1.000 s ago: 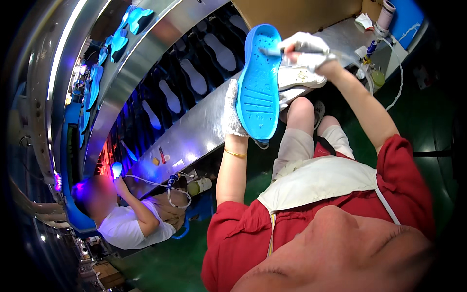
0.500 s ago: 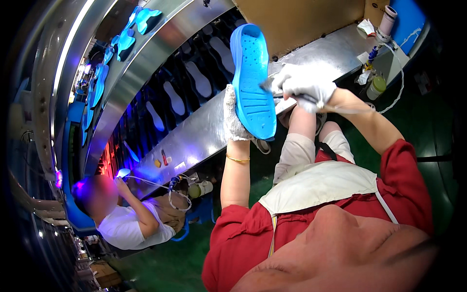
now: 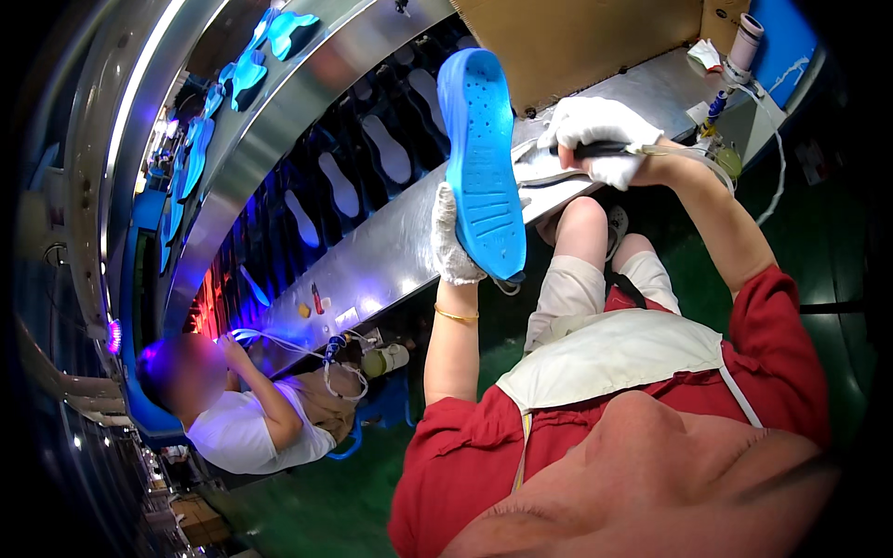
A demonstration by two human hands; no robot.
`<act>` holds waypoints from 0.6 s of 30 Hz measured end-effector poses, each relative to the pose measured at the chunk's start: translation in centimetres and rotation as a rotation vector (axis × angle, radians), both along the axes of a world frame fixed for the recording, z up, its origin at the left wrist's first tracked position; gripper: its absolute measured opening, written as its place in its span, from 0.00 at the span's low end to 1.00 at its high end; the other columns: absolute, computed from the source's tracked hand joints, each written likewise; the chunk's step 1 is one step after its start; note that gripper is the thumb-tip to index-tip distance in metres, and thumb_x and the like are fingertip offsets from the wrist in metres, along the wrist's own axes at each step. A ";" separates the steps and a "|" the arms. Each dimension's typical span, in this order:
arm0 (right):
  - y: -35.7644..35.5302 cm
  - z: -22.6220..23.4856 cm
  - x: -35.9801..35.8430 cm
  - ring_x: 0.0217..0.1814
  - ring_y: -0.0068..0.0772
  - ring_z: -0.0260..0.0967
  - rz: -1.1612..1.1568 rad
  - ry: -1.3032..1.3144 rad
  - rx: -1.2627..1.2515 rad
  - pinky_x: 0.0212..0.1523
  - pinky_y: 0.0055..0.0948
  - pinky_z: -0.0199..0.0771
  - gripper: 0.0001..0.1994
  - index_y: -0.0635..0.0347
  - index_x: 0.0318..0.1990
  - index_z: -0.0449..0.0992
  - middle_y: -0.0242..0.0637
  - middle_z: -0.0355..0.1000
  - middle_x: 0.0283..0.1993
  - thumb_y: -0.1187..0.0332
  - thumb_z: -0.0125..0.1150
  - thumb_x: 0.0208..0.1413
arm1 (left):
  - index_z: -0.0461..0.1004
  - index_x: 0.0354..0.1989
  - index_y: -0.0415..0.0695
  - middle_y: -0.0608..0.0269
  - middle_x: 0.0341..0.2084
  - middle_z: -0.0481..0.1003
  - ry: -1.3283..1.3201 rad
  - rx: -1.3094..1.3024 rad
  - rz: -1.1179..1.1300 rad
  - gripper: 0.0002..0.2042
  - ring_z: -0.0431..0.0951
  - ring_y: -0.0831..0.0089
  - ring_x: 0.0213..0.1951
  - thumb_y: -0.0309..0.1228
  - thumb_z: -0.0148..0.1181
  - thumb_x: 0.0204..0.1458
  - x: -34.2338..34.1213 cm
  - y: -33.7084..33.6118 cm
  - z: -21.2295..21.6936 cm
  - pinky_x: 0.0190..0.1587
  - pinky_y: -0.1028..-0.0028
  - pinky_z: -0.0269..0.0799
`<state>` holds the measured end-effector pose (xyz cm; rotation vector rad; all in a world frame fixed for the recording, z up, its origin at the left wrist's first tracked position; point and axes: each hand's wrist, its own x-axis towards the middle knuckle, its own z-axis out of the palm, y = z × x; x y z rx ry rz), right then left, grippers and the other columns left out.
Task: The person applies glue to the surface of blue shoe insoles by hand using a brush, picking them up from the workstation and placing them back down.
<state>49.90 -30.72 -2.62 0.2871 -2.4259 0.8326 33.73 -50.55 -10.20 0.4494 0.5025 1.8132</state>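
Note:
A blue shoe sole [image 3: 486,177] stands tilted upward, its holed and ribbed inner side facing me. My left hand [image 3: 454,237], in a white knit glove, is closed around its lower left edge near the heel. To the right of the sole, my gloved right hand [image 3: 600,139] is closed on a slim dark-handled brush [image 3: 603,149] with a pale tube running back along the wrist. The brush is apart from the sole, and its tip cannot be made out. Under this hand, a pale, dark-edged shape [image 3: 544,169] lies at the bench edge.
A metal bench [image 3: 372,256] borders a curved line holding several pale insole-shaped pieces [image 3: 386,149]. Blue pieces [image 3: 246,74] lie on the upper belt. A cardboard sheet [image 3: 586,46] stands behind. A co-worker in a white shirt [image 3: 246,428] sits at left. Tubing and a bottle [image 3: 730,163] are at right.
My right hand has drawn the brush away from the sole, slightly up and right. The sole has turned a little in my left hand, which has shifted slightly down.

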 end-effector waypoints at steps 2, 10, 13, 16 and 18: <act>-0.8 -0.2 0.0 0.35 0.37 0.69 0.078 0.013 -0.094 0.38 0.29 0.69 0.07 0.58 0.29 0.73 0.38 0.70 0.32 0.77 0.63 0.40 | 0.56 0.62 0.40 0.49 0.54 0.66 -0.024 0.065 0.015 0.34 0.70 0.54 0.51 0.55 0.44 0.55 0.4 0.1 0.3 0.55 0.56 0.68; -7.0 -5.1 -1.2 0.35 0.30 0.72 0.077 0.015 -0.468 0.39 0.28 0.72 0.08 0.61 0.34 0.76 0.35 0.74 0.33 0.75 0.66 0.44 | 0.52 0.65 0.47 0.51 0.59 0.60 -0.037 0.118 0.302 0.39 0.64 0.52 0.57 0.64 0.38 0.52 0.4 2.2 -1.9 0.60 0.53 0.58; -9.2 -4.1 -0.2 0.33 0.34 0.71 0.090 -0.007 -0.296 0.37 0.29 0.71 0.08 0.58 0.33 0.75 0.35 0.73 0.31 0.75 0.66 0.43 | 0.53 0.65 0.47 0.51 0.60 0.60 -0.068 0.105 0.268 0.40 0.63 0.52 0.58 0.65 0.38 0.52 0.0 2.0 -2.2 0.60 0.53 0.58; -8.8 -3.3 0.0 0.34 0.30 0.72 0.201 -0.035 -0.398 0.36 0.26 0.71 0.08 0.59 0.33 0.75 0.34 0.73 0.32 0.75 0.65 0.44 | 0.53 0.65 0.47 0.53 0.60 0.60 -0.254 0.250 0.074 0.41 0.63 0.51 0.58 0.66 0.38 0.51 -0.9 1.9 -4.3 0.60 0.54 0.57; -7.6 -3.4 -0.9 0.34 0.26 0.71 0.163 -0.034 -0.607 0.35 0.25 0.71 0.07 0.60 0.33 0.75 0.34 0.74 0.34 0.76 0.64 0.46 | 0.53 0.64 0.44 0.50 0.59 0.61 -0.255 0.322 0.034 0.41 0.63 0.51 0.58 0.62 0.45 0.49 -0.2 1.9 -2.9 0.61 0.55 0.58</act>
